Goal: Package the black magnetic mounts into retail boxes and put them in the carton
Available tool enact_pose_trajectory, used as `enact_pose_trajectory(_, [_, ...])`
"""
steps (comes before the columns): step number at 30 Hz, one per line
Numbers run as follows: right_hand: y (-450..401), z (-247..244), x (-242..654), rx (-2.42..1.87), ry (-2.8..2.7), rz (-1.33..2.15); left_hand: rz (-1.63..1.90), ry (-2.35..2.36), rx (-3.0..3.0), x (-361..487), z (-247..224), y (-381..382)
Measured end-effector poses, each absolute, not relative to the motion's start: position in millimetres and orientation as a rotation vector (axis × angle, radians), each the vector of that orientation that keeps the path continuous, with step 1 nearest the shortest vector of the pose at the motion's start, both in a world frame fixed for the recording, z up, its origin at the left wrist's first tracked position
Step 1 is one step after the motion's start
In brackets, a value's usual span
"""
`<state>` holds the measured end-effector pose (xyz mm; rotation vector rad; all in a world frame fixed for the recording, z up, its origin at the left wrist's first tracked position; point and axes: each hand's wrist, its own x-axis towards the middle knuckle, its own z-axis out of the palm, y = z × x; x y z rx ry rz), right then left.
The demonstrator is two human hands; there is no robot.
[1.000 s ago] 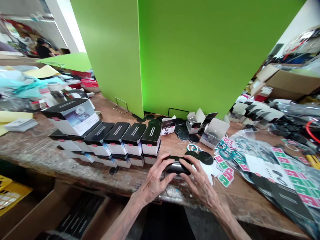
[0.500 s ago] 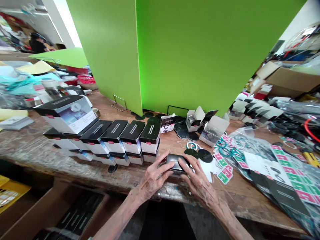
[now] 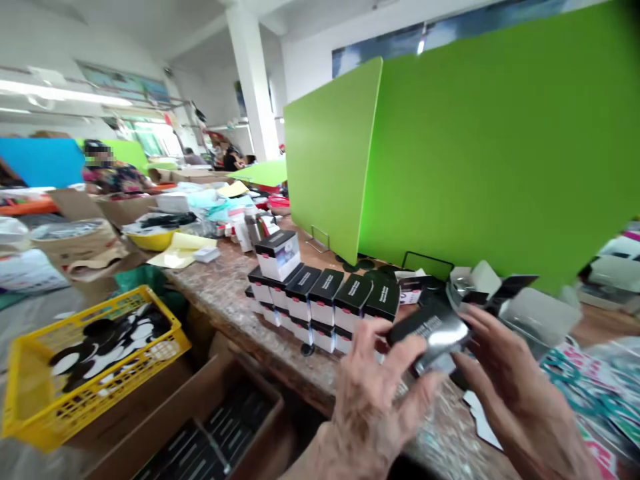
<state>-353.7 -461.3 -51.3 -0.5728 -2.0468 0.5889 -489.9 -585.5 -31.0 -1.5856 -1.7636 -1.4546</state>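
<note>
A small box with a shiny black top (image 3: 430, 330) is tilted and raised above the bench's front edge, slightly blurred. My left hand (image 3: 373, 393) grips its left and near side, thumb and fingers closed on it. At its right end, my right hand (image 3: 515, 380) curves around the corner, fingertips against the box. Behind and left of my hands stand two layers of black-and-white printed boxes (image 3: 327, 293). One more box (image 3: 278, 255) sits on top at the left end.
Open boxes (image 3: 540, 320) with raised flaps stand right, near teal rings and stickers (image 3: 590, 380). Green panels (image 3: 475, 160) rise behind. Below left are a carton (image 3: 270, 400) of black boxes and a yellow crate (image 3: 170, 340) of discs. A person (image 3: 115, 177) sits far left.
The view has swung left, bringing the yellow crate and more of the room into sight. The small box has been lifted off the bench and tilted between my hands.
</note>
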Motion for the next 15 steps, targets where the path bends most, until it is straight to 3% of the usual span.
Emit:
enact_pose_trajectory(4, [-466.2,-1.4,-455.2,-0.288,-2.025,0.993,-1.234,-1.828,-1.319,-550.3,7.1,-595.5])
enact_pose_trajectory(9, [-457.5,8.9,-576.0,-0.105,-2.055,1.162,-1.034,-1.913,-1.009,-637.7,5.5,-589.7])
enact_pose_trajectory(12, [-461.2,7.0,-596.5,-0.149,-2.095,1.155,-0.863,-1.864,-0.950,-652.9,3.8,-591.7])
enact_pose_trajectory(15, [-464.5,5.9,-560.0,-0.175,-2.105,0.939,-0.881,-1.714,-0.946,-626.0,-1.5,-593.0])
